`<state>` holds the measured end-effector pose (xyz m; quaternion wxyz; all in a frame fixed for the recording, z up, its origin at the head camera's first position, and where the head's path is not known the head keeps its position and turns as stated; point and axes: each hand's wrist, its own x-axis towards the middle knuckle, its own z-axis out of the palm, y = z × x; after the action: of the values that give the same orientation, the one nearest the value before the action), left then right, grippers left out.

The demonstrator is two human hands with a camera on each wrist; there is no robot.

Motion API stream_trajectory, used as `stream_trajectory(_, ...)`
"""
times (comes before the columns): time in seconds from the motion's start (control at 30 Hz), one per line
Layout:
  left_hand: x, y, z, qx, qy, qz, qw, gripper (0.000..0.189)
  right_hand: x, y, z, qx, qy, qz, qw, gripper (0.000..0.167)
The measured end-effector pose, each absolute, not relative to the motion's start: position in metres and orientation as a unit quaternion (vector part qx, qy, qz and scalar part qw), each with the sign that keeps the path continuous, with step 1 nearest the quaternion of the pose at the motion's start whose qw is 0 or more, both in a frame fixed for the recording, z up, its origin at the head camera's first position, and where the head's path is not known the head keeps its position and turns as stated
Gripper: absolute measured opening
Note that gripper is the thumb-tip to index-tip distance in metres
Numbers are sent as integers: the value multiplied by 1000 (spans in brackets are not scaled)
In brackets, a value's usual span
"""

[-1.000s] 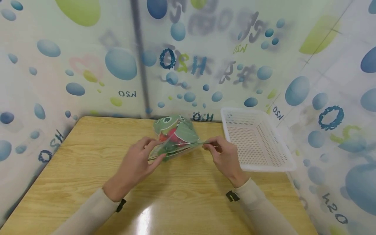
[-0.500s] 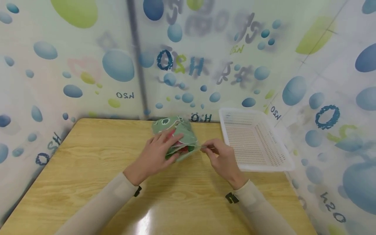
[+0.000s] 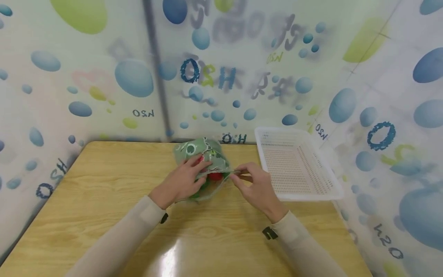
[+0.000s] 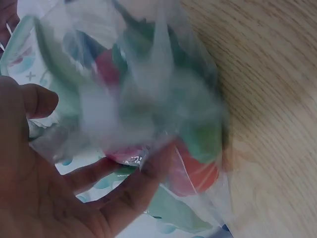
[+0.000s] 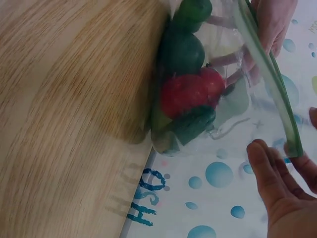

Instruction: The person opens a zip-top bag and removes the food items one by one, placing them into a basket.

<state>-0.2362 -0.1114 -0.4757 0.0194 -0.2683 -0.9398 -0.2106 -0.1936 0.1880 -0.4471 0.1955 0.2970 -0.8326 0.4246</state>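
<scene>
A clear zip bag (image 3: 216, 158) with a green cartoon-eyed print lies at the table's back middle, its mouth facing me. Inside it, the right wrist view shows a round red piece (image 5: 182, 95) and dark green rounded pieces (image 5: 182, 53), like fruit or vegetables. The left wrist view also shows an orange piece (image 4: 198, 174) through the plastic. My left hand (image 3: 178, 184) rests on the bag's left side, fingers extended over the printed face and thumb apart. With thumb and fingertips, my right hand (image 3: 257, 189) pinches the right end of the bag's green closure strip (image 5: 270, 82).
A white perforated plastic basket (image 3: 294, 169) stands right of the bag, close beside my right hand. The wooden table (image 3: 114, 173) meets walls (image 3: 221, 46) printed with bubbles along its back and sides.
My left hand has left the bag mouth's left end and moved right, onto the printed face. The mouth now gapes wider, showing a red piece. My right hand keeps its pinch.
</scene>
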Motion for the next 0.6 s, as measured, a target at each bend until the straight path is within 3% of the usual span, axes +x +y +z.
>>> stream_trajectory(0.07, -219, -107, -452, -251, -946, -206, 11, 55, -195, 185, -446, 289, -839, 419, 191, 26)
stream_trajectory(0.43, -201, -105, -447, -169, -954, -248, -9, 57, -206, 170, -445, 274, -871, 353, 203, 33)
stream_trajectory(0.6, -192, -103, -444, -154, -955, -255, 15, 49, -214, 159, -447, 282, -867, 359, 198, 32)
